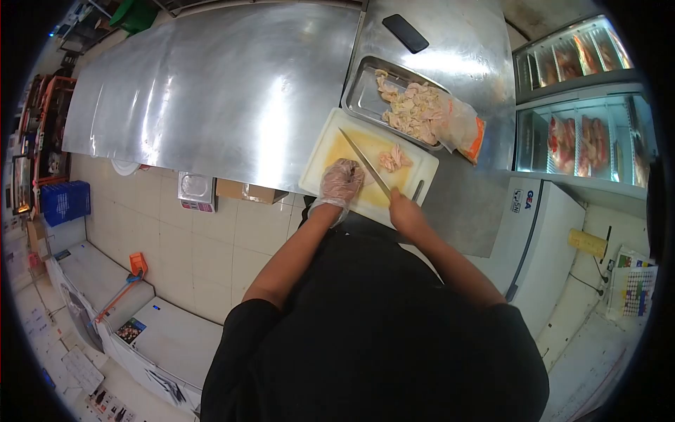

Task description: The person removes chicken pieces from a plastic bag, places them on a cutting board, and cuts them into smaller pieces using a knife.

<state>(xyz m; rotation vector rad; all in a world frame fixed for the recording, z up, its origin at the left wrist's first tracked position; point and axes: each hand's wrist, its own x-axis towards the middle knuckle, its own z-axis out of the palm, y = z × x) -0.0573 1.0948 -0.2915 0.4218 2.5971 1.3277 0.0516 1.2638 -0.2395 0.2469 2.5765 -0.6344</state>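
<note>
My right hand [404,209] is wrapped round the handle of a long knife [367,162], whose blade slants up and left over a white cutting board [325,144]. In a clear plastic glove, my left hand [342,181] rests on the board left of the blade, fingers curled; what lies under them is hidden. A small heap of cut pale meat [395,158] sits on the board right of the blade. Behind the board, a metal tray [362,90] holds many pale meat pieces [415,109], with a plastic bag [464,126] over its right end.
A black phone [406,34] lies on the steel table [211,84] behind the tray. Glass-fronted cold cases [583,137] with packed meat and a white freezer [527,239] stand at the right. A scale [196,188] and a cardboard box [246,191] are below the table's front edge.
</note>
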